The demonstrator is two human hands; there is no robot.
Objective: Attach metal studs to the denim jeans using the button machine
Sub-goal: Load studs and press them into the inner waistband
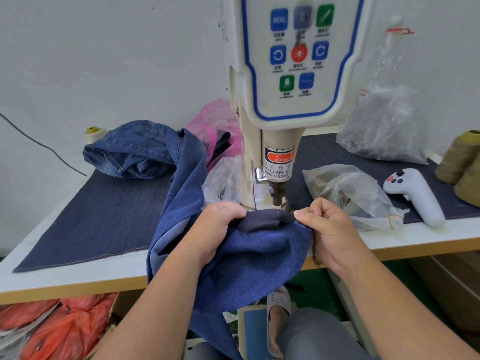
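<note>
A pair of blue denim jeans [249, 258] hangs over the table's front edge, its top edge lying under the head of the white button machine [291, 74]. My left hand [215, 229] grips the jeans' dark inner fabric on the left. My right hand [327, 229] pinches the denim edge on the right. A red laser dot [278, 212] falls on the dark fabric between my hands, just below the machine's metal punch [277, 193].
More folded jeans [130, 152] lie at the back left on a dark denim mat [104, 216]. Clear plastic bags [348, 193] and a white controller [415, 196] sit to the right. Thread cones [462, 165] stand at the far right; a pink bag [213, 120] behind the machine.
</note>
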